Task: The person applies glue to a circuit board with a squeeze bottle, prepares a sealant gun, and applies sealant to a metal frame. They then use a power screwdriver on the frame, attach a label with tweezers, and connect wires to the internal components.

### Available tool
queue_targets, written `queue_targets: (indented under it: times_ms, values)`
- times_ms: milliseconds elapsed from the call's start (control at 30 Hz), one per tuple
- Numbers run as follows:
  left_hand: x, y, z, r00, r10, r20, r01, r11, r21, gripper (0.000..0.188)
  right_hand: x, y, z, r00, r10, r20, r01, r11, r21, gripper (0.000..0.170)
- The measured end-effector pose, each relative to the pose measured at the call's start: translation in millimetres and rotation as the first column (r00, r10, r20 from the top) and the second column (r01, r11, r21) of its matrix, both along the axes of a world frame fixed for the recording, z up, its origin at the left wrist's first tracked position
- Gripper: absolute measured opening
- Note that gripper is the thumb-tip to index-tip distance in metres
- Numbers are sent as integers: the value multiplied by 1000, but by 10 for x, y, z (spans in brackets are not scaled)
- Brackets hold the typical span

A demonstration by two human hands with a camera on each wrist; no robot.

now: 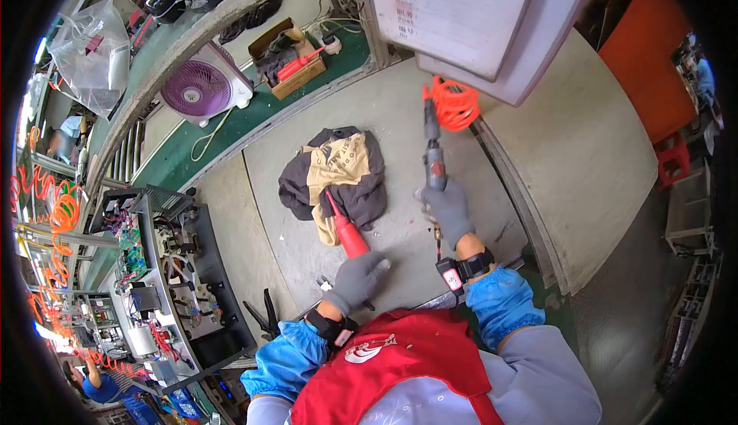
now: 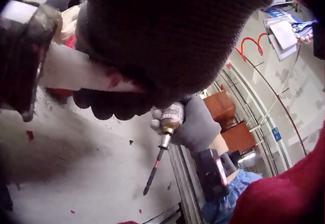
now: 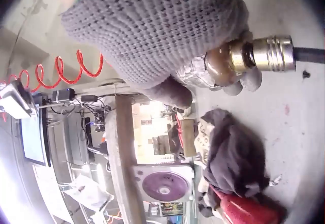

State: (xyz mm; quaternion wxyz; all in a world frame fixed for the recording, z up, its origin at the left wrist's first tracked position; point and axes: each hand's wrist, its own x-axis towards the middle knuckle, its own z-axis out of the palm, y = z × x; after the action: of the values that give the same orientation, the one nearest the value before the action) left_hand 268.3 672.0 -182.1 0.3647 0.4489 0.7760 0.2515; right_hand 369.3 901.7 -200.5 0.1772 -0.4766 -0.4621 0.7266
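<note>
My gloved right hand (image 1: 447,208) grips a grey pneumatic screwdriver (image 1: 435,165). Its brass-coloured chuck (image 3: 274,53) sticks out past the fingers, and the long dark bit (image 2: 152,173) points down towards the worktop. In the left wrist view, the left glove's fingers are curled round a tool with a pale, red-stained shaft (image 2: 76,71) and a dark, blocky end (image 2: 20,56); its kind cannot be told. Just beyond my left hand (image 1: 358,280), a red bottle (image 1: 350,233) with a pointed nozzle lies against a crumpled dark and beige cloth (image 1: 338,163).
An orange coiled hose (image 1: 455,104) runs from the screwdriver's top, under hanging white boards (image 1: 453,10). Behind the grey worktop (image 1: 400,117) stand a purple fan (image 1: 196,86) and a cardboard box (image 1: 296,71). Black-handled pliers (image 1: 265,313) lie left, beside an equipment rack (image 1: 184,271).
</note>
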Motion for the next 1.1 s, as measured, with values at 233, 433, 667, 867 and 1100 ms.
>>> queue_targets:
  times_ms: [233,433,667,867,1100]
  values:
    - [-10,91,-118,996,81,-39,-77,991,107,36,114,-339,-107,992,123,25,-121,990,-75,24]
    - [-340,275,-98,776,332,536,-320,940,-119,42,166,-433,-40,977,203,-56,-210,964,-160,24]
    - [-744,161,-244,938,-18,345,-22,994,111,20,210,-450,86,962,266,-58,-271,956,-113,29]
    - [-424,242,-169,604,350,715,-381,916,-127,21,227,-453,80,955,287,-71,-295,943,-151,30]
    - [-284,361,-69,846,269,460,-321,946,38,38,245,-548,178,928,367,-60,-367,930,11,23]
